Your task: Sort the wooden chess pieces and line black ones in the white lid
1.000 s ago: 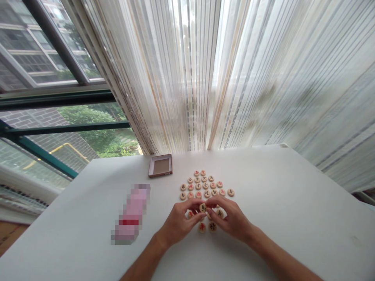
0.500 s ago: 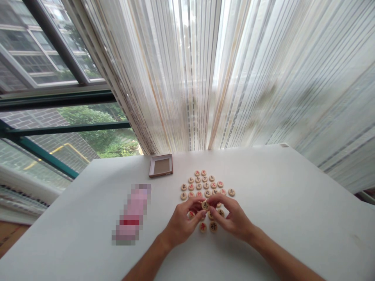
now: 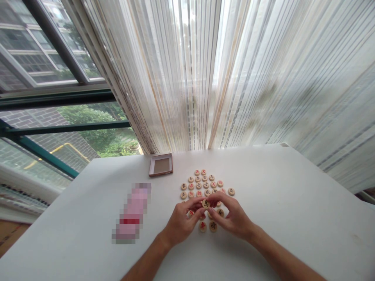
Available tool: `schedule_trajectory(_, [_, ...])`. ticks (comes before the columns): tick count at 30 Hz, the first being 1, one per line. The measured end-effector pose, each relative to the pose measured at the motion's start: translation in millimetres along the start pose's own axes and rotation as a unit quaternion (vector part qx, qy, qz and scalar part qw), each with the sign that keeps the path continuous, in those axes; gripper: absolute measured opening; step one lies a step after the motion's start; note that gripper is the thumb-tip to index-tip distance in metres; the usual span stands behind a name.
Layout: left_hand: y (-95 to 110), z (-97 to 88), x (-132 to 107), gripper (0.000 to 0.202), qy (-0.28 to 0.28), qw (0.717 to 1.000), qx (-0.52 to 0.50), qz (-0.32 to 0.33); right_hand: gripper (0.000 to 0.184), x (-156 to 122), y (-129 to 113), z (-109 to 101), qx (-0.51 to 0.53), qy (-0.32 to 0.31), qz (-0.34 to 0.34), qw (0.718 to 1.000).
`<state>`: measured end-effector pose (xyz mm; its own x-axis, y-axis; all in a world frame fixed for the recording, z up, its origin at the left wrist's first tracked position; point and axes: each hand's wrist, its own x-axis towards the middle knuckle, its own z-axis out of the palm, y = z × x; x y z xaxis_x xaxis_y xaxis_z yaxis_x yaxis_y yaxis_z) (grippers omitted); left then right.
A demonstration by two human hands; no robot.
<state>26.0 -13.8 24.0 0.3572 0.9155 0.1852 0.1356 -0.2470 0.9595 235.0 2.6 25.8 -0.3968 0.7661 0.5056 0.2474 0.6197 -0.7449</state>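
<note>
A round wooden xiangqi piece with a black character faces up between my fingertips, just above the other pieces. My left hand pinches it from the left side, and my right hand has its fingers at the right side. Beneath and around both hands lie more pieces, some partly hidden by my fingers. Nearest me are a red-marked piece and a black-marked piece, side by side. Farther off, several rows of pieces lie flat with red or black characters.
A shallow open box sits near the back edge of the white table. On the left lies a pixelated pink object, its kind not visible. Striped sheer curtains hang behind the table, beside a window.
My two hands stay in nearly the same place, with the xiangqi piece still between the fingertips. The pieces on the table have not visibly moved.
</note>
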Motion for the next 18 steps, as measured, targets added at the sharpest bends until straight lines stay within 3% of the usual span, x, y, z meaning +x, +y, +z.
schedule_trajectory(18, [4.3,2.4,0.9,0.030,-0.008,0.998,-0.049,-0.038,0.016,1.0,-1.7,-1.2,0.018,-0.023,0.017,0.999])
